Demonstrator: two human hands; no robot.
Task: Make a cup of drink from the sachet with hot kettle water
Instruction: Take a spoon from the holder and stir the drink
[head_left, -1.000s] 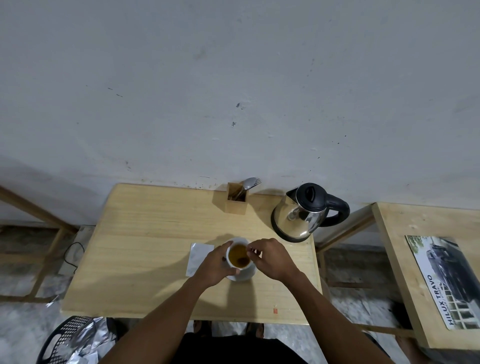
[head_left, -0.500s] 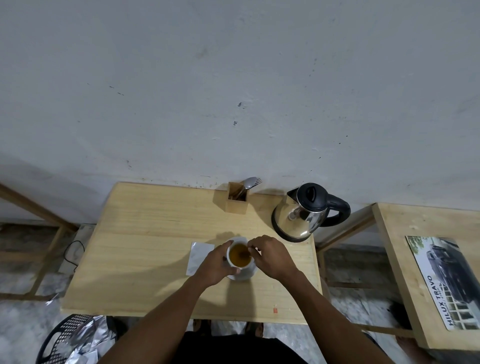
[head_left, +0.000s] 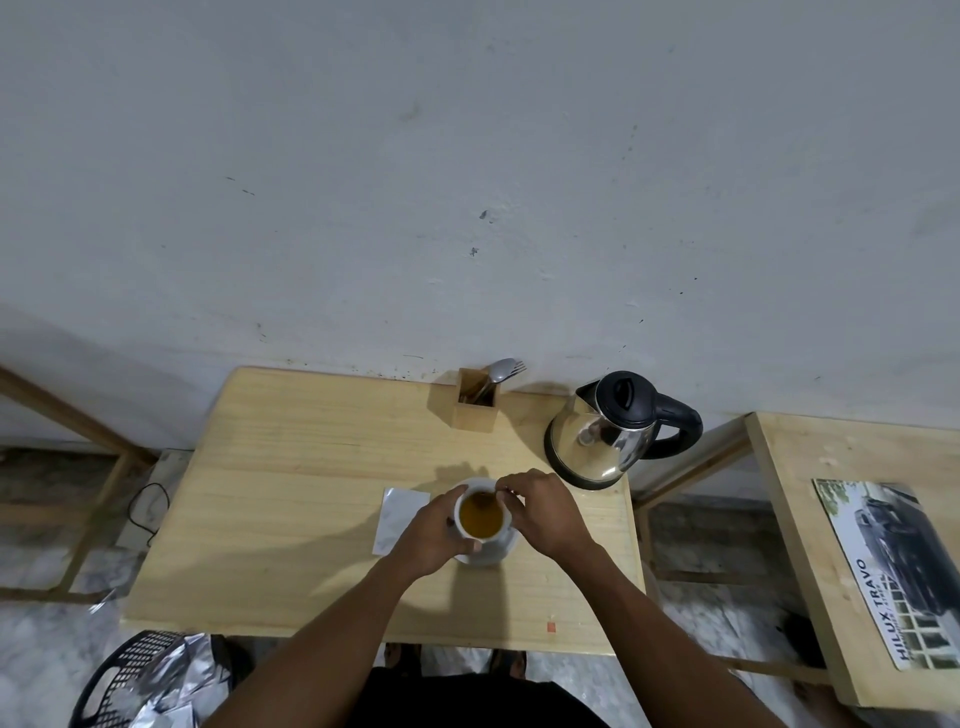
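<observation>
A person's left hand (head_left: 428, 535) is gripping a white cup (head_left: 480, 516) of amber drink near the desk's (head_left: 291, 467) front edge, while right hand (head_left: 545, 512) fingertips are pinching something small over its rim.

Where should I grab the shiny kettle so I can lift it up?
Take the kettle by its black loop handle, which sticks out on the right, away from the spout. Come in from the right and curl your fingers through the loop. The steel body probably gets hot, so better not to hold it there.
</observation>
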